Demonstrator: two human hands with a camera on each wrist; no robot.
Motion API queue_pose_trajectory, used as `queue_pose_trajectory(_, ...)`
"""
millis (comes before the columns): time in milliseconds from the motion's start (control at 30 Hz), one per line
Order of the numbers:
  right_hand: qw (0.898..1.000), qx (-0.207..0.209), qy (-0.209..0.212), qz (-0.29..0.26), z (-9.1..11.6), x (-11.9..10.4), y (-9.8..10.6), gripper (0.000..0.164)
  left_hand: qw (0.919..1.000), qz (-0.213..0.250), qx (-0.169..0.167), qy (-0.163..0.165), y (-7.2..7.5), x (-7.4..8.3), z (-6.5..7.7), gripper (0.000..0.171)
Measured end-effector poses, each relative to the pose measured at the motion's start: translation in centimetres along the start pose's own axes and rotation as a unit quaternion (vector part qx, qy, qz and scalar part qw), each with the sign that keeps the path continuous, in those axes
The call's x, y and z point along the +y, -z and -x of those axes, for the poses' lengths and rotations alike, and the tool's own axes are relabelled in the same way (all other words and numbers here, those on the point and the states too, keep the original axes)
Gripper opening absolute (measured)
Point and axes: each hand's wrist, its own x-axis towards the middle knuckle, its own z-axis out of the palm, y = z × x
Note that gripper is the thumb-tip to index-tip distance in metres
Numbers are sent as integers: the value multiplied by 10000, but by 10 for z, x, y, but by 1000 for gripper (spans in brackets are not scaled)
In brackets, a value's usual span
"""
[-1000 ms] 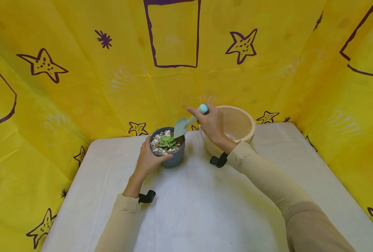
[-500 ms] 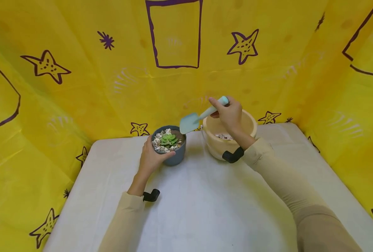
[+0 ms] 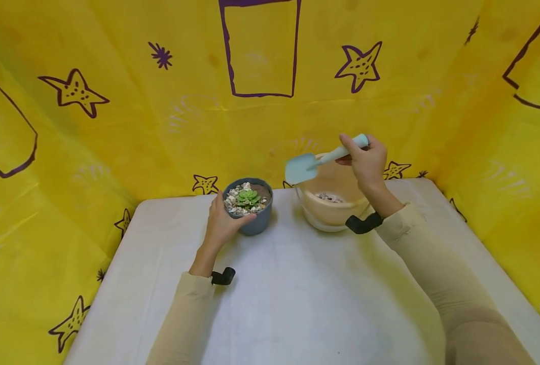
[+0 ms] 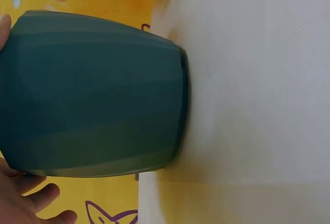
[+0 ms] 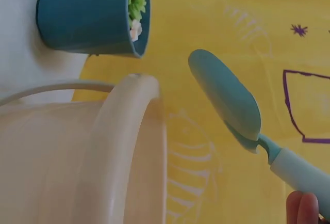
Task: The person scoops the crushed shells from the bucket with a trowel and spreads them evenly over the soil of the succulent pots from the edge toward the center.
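Clasps the blue-gray pot with the left hand and swings the trowel, gripped in the right hand, rightward toward the bucket, apparently leaving the succulent.

I'm in a screened-off nook, set up like a small booth: creased yellow sheeting, printed with purple-outlined starfish, rises behind and on both sides of the white-covered worktop before me. Whether the room around it belongs to a home or a studio, I can't tell.
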Motion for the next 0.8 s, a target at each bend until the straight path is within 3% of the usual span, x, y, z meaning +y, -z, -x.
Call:
queue_pose_trajectory(167, 9996, 198, 23, -217, 0, 1, 13, 24, 9999, -89, -41, -114, 5, 7, 0, 128)
queue_pose_trajectory(333, 9995, 306, -60, -104, -2, -1, 22, 24, 9993, -200, 116, -286, 10, 11, -1, 127)
queue_pose_trajectory(600, 9990, 447, -31, 66, -6, -9, 31, 25, 9929, -195, 505, -1059, 15, 23, -5, 114)
queue_pose_trajectory(800, 9987, 474, 47, 166, -9, -11, 38, 25, 9905, -56, 408, -1310, 15, 33, -5, 110)
